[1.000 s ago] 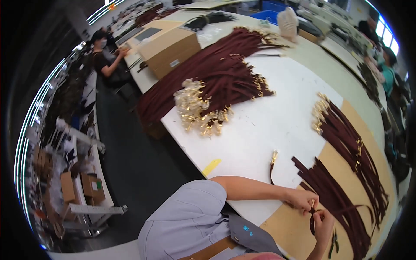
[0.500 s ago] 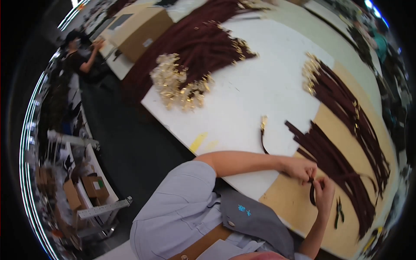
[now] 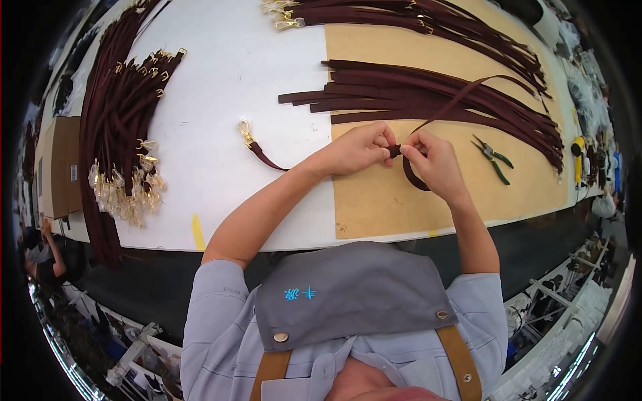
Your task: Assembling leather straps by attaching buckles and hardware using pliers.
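My left hand (image 3: 363, 150) is closed, its thumb and fingers pinching a dark maroon strap (image 3: 395, 151). Right beside it, my right hand (image 3: 438, 166) grips the same strap, with a short piece spanning the two. A loop of strap hangs below the right fingers, and a long length runs up to the right over a bundle of straps (image 3: 401, 90). To the left of my left forearm, a gold snap hook (image 3: 246, 133) is on a strap that passes beneath that forearm; whether it joins the held piece is hidden. Green-handled pliers (image 3: 493, 160) lie to the right.
A tan board (image 3: 374, 214) covers the right part of the white table (image 3: 221, 73). More straps with gold hooks lie at the far side (image 3: 374, 13) and in a heap at the left (image 3: 134, 113). Beyond that heap stands a cardboard box (image 3: 60, 167). A person (image 3: 50, 257) is at the left edge.
The whole view has swung round, so the table now lies straight ahead. Both hands stay close together on the strap, and a length of it now shows arching over the bundle.
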Action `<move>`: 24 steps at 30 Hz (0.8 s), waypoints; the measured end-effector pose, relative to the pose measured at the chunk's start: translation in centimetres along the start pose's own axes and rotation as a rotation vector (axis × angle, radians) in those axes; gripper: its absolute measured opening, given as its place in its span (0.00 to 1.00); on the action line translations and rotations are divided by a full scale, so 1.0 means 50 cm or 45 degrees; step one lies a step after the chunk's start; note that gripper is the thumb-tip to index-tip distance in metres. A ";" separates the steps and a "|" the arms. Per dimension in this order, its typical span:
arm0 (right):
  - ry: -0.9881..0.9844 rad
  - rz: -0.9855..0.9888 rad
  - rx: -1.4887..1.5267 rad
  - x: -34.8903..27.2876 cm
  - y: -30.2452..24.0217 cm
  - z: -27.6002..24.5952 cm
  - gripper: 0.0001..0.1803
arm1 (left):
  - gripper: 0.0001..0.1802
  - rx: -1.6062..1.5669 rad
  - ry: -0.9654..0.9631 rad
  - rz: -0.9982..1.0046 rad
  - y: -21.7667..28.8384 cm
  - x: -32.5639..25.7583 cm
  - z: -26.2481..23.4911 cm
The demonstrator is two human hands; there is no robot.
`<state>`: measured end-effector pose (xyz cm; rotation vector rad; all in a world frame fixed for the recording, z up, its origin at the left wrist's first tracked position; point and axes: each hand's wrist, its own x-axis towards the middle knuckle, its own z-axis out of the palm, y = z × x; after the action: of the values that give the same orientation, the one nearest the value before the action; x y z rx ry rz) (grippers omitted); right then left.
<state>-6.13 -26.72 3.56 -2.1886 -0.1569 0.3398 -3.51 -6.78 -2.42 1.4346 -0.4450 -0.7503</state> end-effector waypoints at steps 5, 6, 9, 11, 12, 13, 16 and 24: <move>-0.229 -0.029 -0.294 0.008 -0.025 -0.020 0.07 | 0.08 0.118 -0.054 -0.033 0.026 -0.008 0.000; -0.200 -0.053 -0.316 0.007 -0.030 -0.020 0.07 | 0.08 0.131 -0.059 -0.067 0.033 -0.007 -0.002; -0.098 -0.167 -0.398 0.009 -0.023 -0.004 0.07 | 0.08 0.120 -0.052 -0.104 0.025 0.000 -0.007; -0.021 -0.255 -0.457 0.013 -0.019 -0.004 0.07 | 0.09 0.100 -0.045 -0.106 0.017 0.005 -0.008; -0.089 -0.157 -0.365 0.017 -0.021 -0.011 0.08 | 0.09 0.131 -0.050 -0.105 0.016 0.007 -0.009; -0.156 -0.059 -0.273 0.018 -0.021 -0.015 0.08 | 0.10 0.162 -0.056 -0.104 0.015 0.009 -0.011; -0.122 -0.068 -0.290 0.011 -0.013 -0.007 0.08 | 0.11 0.340 -0.076 -0.271 0.034 0.009 -0.013; -0.013 -0.243 -0.383 0.007 -0.006 0.015 0.07 | 0.12 0.205 -0.089 -0.174 0.019 0.004 -0.015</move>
<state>-6.01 -25.88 3.32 -2.4437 -0.4438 0.2308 -2.68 -6.41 -1.60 1.6049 -0.4729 -0.8928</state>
